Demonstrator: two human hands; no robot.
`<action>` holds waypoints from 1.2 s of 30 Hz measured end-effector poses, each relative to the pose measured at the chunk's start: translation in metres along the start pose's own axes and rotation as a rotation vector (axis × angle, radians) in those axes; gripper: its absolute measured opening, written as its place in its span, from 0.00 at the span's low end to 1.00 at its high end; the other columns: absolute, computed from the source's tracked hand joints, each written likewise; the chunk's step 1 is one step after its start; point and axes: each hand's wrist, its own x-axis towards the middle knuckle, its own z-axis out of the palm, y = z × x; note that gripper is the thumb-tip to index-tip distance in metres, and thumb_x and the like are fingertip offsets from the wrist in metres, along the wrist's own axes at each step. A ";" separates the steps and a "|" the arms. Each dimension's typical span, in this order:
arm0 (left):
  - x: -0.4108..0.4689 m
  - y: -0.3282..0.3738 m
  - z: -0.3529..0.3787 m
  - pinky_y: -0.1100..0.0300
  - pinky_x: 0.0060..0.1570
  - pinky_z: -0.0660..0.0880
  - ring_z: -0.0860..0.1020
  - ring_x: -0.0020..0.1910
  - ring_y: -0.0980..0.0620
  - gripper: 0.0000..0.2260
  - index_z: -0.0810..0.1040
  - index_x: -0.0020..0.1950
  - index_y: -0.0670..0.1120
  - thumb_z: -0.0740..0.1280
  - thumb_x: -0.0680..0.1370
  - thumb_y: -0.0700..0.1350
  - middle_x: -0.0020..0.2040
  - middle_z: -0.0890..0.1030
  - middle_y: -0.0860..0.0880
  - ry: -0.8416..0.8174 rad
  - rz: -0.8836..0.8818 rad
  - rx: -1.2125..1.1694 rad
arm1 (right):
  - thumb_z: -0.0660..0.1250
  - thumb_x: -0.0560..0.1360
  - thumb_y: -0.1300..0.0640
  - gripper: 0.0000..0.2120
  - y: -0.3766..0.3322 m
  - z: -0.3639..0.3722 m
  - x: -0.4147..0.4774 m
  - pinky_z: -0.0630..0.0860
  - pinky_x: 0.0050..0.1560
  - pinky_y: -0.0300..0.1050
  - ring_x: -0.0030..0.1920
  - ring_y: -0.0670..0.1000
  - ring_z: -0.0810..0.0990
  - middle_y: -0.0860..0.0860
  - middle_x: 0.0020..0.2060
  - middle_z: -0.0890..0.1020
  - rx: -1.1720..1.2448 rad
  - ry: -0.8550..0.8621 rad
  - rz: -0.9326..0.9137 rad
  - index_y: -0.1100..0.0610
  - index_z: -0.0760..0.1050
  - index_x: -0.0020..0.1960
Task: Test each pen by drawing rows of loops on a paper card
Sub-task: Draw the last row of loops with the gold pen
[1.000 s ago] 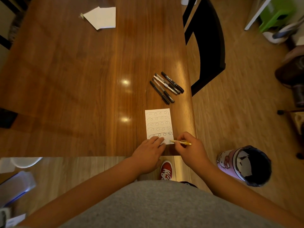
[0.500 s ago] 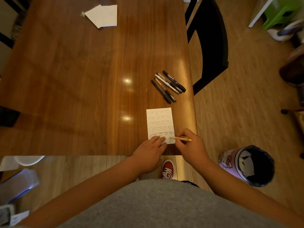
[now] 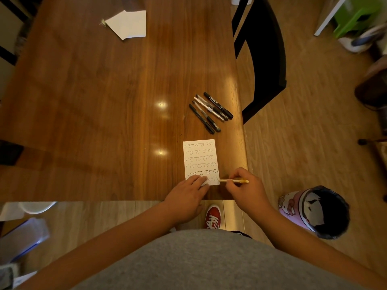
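In the head view, a white paper card [image 3: 201,160] is seen lying on the wooden worktop [image 3: 94,101], close to its near right corner. Rows of loops are drawn down the card; the lowest row is fainter and is partly covered.

The card's lower left corner is pressed down by the left hand [image 3: 186,197], whose fingers are laid flat and straight on the paper, so its grip is released.

A yellow pen [image 3: 234,181] is pinched in the grip of the right hand [image 3: 245,189], just beside the card. The pen is held nearly level, with its tip at the card's right edge by the lowest row; whether the tip touches the paper cannot be told.

Beyond the card, a cluster of dark pens [image 3: 210,111] is laid side by side, slanted, near the worktop's right edge.

A folded white sheet [image 3: 128,24] is seen at the far end. A black chair [image 3: 266,55] is placed at the right side, and a cartoon-printed bin [image 3: 314,210] is set on the floor.
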 end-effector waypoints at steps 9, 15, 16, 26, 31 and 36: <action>0.005 0.005 -0.010 0.50 0.68 0.66 0.61 0.73 0.47 0.24 0.63 0.73 0.49 0.61 0.79 0.55 0.75 0.64 0.47 0.036 -0.045 -0.034 | 0.57 0.81 0.58 0.12 -0.021 -0.021 0.022 0.73 0.34 0.44 0.33 0.51 0.77 0.50 0.29 0.78 0.543 -0.024 0.293 0.56 0.73 0.40; 0.009 0.003 -0.024 0.51 0.69 0.63 0.62 0.72 0.49 0.25 0.63 0.74 0.52 0.62 0.79 0.56 0.75 0.64 0.49 0.133 -0.209 -0.125 | 0.51 0.80 0.36 0.27 -0.056 -0.026 0.051 0.60 0.23 0.38 0.22 0.46 0.63 0.49 0.23 0.68 0.652 -0.196 0.436 0.55 0.71 0.36; 0.010 -0.002 -0.028 0.51 0.70 0.62 0.62 0.73 0.49 0.25 0.63 0.75 0.52 0.61 0.79 0.57 0.75 0.64 0.50 0.146 -0.239 -0.134 | 0.51 0.81 0.37 0.27 -0.063 -0.023 0.058 0.60 0.23 0.38 0.23 0.47 0.63 0.50 0.24 0.68 0.647 -0.210 0.450 0.56 0.70 0.35; 0.030 -0.089 -0.054 0.50 0.69 0.64 0.61 0.73 0.49 0.26 0.64 0.74 0.52 0.63 0.78 0.58 0.74 0.64 0.50 0.135 -0.388 -0.114 | 0.57 0.79 0.38 0.23 -0.109 0.022 0.139 0.58 0.24 0.40 0.24 0.46 0.61 0.48 0.25 0.67 0.689 -0.245 0.591 0.52 0.69 0.33; 0.047 -0.125 -0.060 0.48 0.71 0.62 0.58 0.75 0.47 0.28 0.61 0.75 0.52 0.63 0.77 0.58 0.76 0.60 0.47 0.118 -0.444 -0.100 | 0.54 0.80 0.38 0.22 -0.127 0.049 0.178 0.66 0.31 0.44 0.28 0.48 0.68 0.48 0.28 0.71 0.545 -0.213 0.476 0.53 0.72 0.38; 0.054 -0.139 -0.061 0.48 0.70 0.60 0.59 0.74 0.47 0.28 0.61 0.75 0.53 0.64 0.77 0.58 0.75 0.61 0.48 0.143 -0.446 -0.094 | 0.63 0.80 0.49 0.06 -0.135 0.069 0.208 0.79 0.39 0.48 0.38 0.49 0.81 0.48 0.37 0.81 0.106 -0.151 0.112 0.50 0.76 0.48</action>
